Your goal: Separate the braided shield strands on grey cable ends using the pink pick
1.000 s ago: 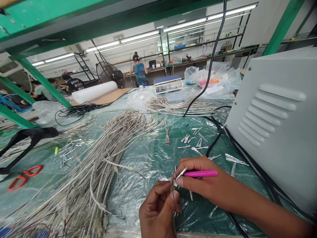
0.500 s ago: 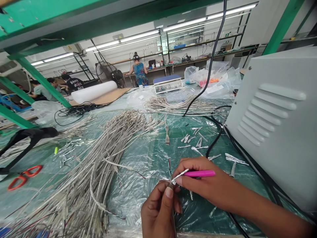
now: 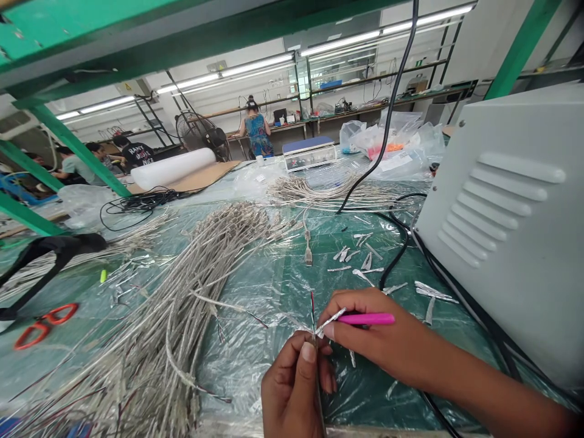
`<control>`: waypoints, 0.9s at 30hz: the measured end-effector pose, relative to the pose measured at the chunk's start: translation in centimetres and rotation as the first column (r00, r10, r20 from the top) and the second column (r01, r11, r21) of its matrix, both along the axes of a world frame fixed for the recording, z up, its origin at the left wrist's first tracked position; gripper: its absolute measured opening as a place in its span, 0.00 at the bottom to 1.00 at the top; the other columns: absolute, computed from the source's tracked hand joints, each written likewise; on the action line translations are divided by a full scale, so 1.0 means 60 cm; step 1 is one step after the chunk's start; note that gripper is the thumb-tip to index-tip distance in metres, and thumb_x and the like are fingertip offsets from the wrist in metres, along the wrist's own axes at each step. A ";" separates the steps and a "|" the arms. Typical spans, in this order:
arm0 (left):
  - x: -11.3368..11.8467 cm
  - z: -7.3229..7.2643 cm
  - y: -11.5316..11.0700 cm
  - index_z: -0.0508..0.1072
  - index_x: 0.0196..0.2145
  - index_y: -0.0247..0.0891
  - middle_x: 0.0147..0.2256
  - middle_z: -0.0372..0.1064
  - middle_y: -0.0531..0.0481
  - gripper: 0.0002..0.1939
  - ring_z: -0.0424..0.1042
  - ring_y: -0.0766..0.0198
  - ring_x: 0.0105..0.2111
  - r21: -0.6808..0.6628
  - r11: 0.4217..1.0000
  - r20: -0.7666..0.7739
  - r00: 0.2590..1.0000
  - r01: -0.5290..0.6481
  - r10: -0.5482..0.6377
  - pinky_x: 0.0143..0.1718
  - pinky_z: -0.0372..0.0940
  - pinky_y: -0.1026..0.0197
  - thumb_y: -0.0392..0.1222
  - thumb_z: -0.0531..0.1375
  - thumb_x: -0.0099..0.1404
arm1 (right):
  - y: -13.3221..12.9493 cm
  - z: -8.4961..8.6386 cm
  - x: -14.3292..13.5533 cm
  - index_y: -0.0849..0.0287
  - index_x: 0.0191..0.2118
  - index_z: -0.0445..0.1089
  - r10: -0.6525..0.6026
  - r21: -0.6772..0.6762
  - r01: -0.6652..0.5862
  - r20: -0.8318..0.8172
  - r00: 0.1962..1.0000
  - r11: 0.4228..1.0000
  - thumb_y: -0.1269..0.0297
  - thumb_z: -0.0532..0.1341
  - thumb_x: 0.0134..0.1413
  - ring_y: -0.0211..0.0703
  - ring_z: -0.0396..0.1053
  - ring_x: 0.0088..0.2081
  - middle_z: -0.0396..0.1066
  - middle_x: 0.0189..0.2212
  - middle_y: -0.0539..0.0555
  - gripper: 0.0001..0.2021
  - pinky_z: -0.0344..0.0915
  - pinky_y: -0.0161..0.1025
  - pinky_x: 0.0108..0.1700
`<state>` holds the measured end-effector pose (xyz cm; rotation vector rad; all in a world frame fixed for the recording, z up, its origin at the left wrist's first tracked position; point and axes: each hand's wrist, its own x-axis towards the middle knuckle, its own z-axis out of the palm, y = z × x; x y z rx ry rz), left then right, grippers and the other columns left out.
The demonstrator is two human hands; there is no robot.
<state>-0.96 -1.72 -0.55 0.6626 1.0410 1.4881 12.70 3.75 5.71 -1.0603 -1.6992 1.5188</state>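
Observation:
My left hand (image 3: 298, 380) pinches a grey cable (image 3: 319, 395) near its stripped end, thumb on top. Thin red and dark wires (image 3: 312, 307) stick up from that end. Close against it, my right hand (image 3: 365, 328) is closed around a slim tool with a pink handle (image 3: 370, 319); the tool's tip is hidden by the fingers. A strip of silver foil (image 3: 332, 321) slants out from the cable end at my right fingertips. Left of my hands lies a large bundle of similar cables (image 3: 201, 274), some with bare wire ends.
Foil scraps (image 3: 367, 261) are strewn beyond my right hand. A USB plug (image 3: 308, 254) lies ahead. Orange-handled scissors (image 3: 45, 325) rest at far left. A grey machine housing (image 3: 506, 243) and black cords (image 3: 395, 261) bound the right side. Other people sit or stand farther back.
Both hands stay almost in place. The wires stand slightly more upright, and the foil strip and pink-handled tool have shifted a little to the left.

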 end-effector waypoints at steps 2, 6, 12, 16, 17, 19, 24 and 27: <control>0.000 0.002 -0.001 0.79 0.28 0.35 0.17 0.64 0.53 0.15 0.59 0.70 0.19 -0.004 1.000 0.005 1.000 -0.005 0.005 0.24 0.56 0.67 0.51 0.66 0.59 | 0.000 -0.001 0.000 0.60 0.28 0.70 -0.010 0.017 0.010 0.023 1.000 1.000 0.67 0.59 0.57 0.39 0.70 0.32 0.73 0.27 0.50 0.08 0.64 0.34 0.36; 0.002 0.005 -0.002 0.79 0.29 0.34 0.18 0.65 0.52 0.14 0.59 0.70 0.19 -0.006 1.000 0.034 0.999 -0.012 0.013 0.24 0.56 0.67 0.50 0.66 0.59 | 0.000 -0.004 0.001 0.60 0.29 0.71 -0.025 0.051 0.022 0.055 0.998 0.998 0.67 0.59 0.57 0.38 0.69 0.32 0.73 0.28 0.49 0.08 0.63 0.34 0.35; 0.004 0.007 -0.003 0.77 0.26 0.34 0.18 0.63 0.52 0.15 0.57 0.70 0.19 0.007 1.000 0.047 0.999 -0.002 0.001 0.23 0.56 0.67 0.51 0.65 0.60 | 0.006 -0.009 0.000 0.58 0.30 0.73 -0.106 0.132 0.087 0.146 0.984 0.987 0.66 0.59 0.57 0.38 0.69 0.34 0.74 0.30 0.48 0.07 0.63 0.34 0.37; 0.004 0.006 -0.002 0.78 0.26 0.35 0.20 0.65 0.52 0.15 0.57 0.71 0.18 0.013 1.000 0.057 0.998 -0.015 0.015 0.22 0.56 0.67 0.51 0.67 0.58 | 0.007 -0.013 -0.002 0.57 0.31 0.74 -0.126 0.179 0.094 0.171 0.977 0.979 0.66 0.58 0.58 0.40 0.71 0.36 0.75 0.31 0.48 0.07 0.63 0.35 0.39; 0.004 0.004 -0.002 0.78 0.26 0.35 0.20 0.65 0.53 0.15 0.57 0.71 0.18 0.016 1.000 0.061 0.998 -0.016 0.015 0.21 0.56 0.67 0.51 0.67 0.57 | 0.007 -0.015 -0.002 0.56 0.32 0.74 -0.142 0.207 0.102 0.188 0.972 0.973 0.66 0.58 0.58 0.40 0.71 0.36 0.75 0.32 0.48 0.07 0.63 0.35 0.39; 0.004 -0.002 -0.001 0.77 0.26 0.36 0.19 0.65 0.53 0.15 0.57 0.71 0.17 0.029 0.999 0.064 0.998 -0.018 0.016 0.21 0.55 0.67 0.52 0.68 0.56 | 0.007 -0.021 0.002 0.55 0.33 0.73 -0.199 0.297 0.122 0.244 0.949 0.947 0.66 0.57 0.59 0.41 0.71 0.37 0.75 0.33 0.48 0.07 0.63 0.36 0.40; 0.005 -0.011 -0.005 0.77 0.23 0.36 0.21 0.66 0.52 0.14 0.59 0.70 0.17 0.140 0.988 0.028 0.998 -0.058 0.055 0.20 0.52 0.66 0.51 0.69 0.54 | 0.028 -0.042 0.022 0.55 0.32 0.71 -0.321 0.499 0.076 0.427 0.845 0.863 0.58 0.55 0.62 0.45 0.71 0.37 0.74 0.33 0.51 0.12 0.63 0.39 0.38; 0.007 0.003 -0.025 0.79 0.20 0.36 0.20 0.66 0.49 0.15 0.62 0.67 0.21 0.240 0.968 -0.024 0.997 -0.067 0.075 0.24 0.53 0.64 0.51 0.71 0.49 | 0.053 -0.056 0.039 0.55 0.37 0.73 -0.416 0.553 0.105 0.474 0.776 0.826 0.60 0.54 0.63 0.47 0.72 0.41 0.75 0.39 0.53 0.11 0.64 0.41 0.42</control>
